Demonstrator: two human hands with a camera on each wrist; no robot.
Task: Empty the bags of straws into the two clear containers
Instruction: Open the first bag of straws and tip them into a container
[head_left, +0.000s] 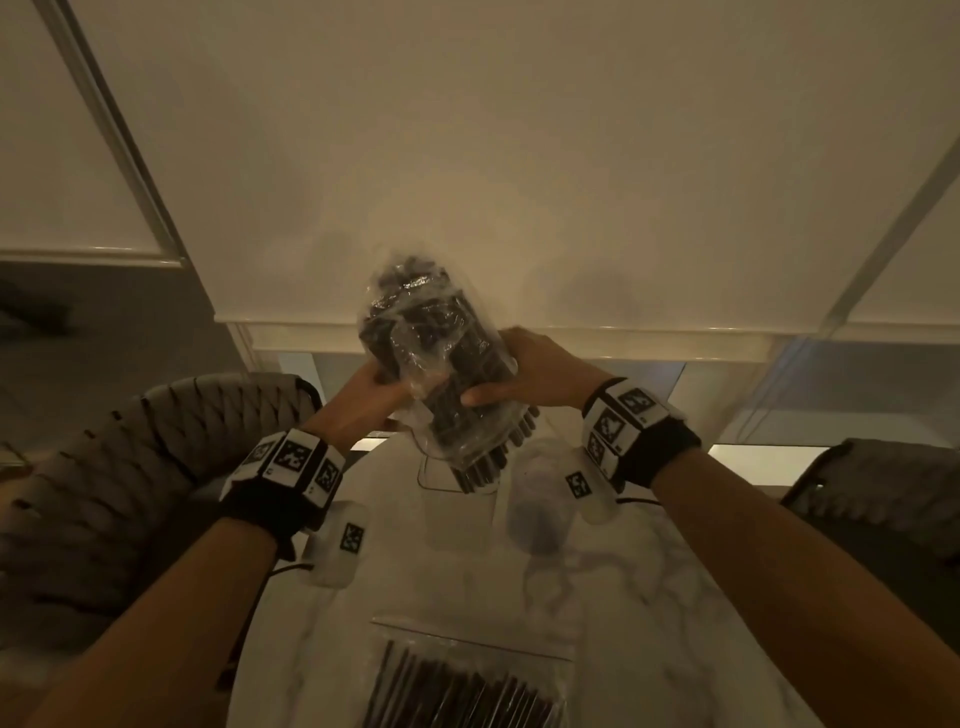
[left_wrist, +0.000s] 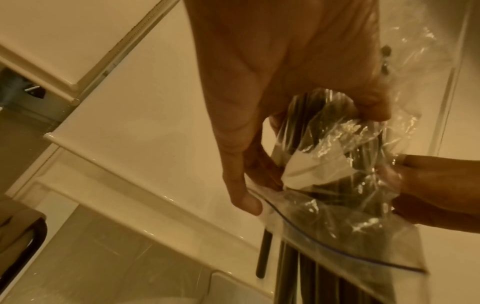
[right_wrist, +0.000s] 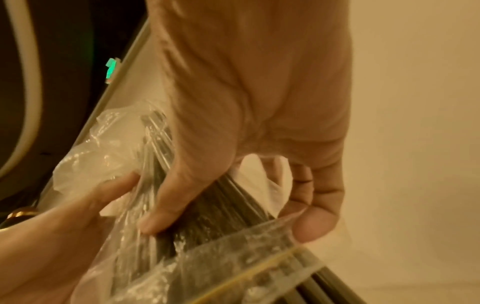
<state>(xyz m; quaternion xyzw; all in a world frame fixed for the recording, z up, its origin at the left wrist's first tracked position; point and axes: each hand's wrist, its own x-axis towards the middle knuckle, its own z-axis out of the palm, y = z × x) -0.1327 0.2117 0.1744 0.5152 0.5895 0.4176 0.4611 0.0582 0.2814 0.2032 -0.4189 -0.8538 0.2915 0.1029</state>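
Note:
A clear zip bag (head_left: 441, 358) packed with dark straws (head_left: 483, 462) is held up over the table, its open mouth pointing down. My left hand (head_left: 376, 387) grips its left side, and my right hand (head_left: 511, 387) grips the right side with the thumb across the front. Straw ends stick out of the mouth just above a clear square container (head_left: 454, 512). A second clear, rounder container (head_left: 540, 514) stands to its right. In the left wrist view my left hand (left_wrist: 259, 115) pinches the bag (left_wrist: 337, 197) near its zip edge. In the right wrist view my right hand (right_wrist: 246, 133) clasps the bag (right_wrist: 207, 259).
Another zip bag of dark straws (head_left: 467, 680) lies flat on the marble table (head_left: 649, 623) near me. Woven chairs stand at the left (head_left: 130, 493) and right (head_left: 883, 499). Small tagged blocks (head_left: 345, 540) sit beside the containers.

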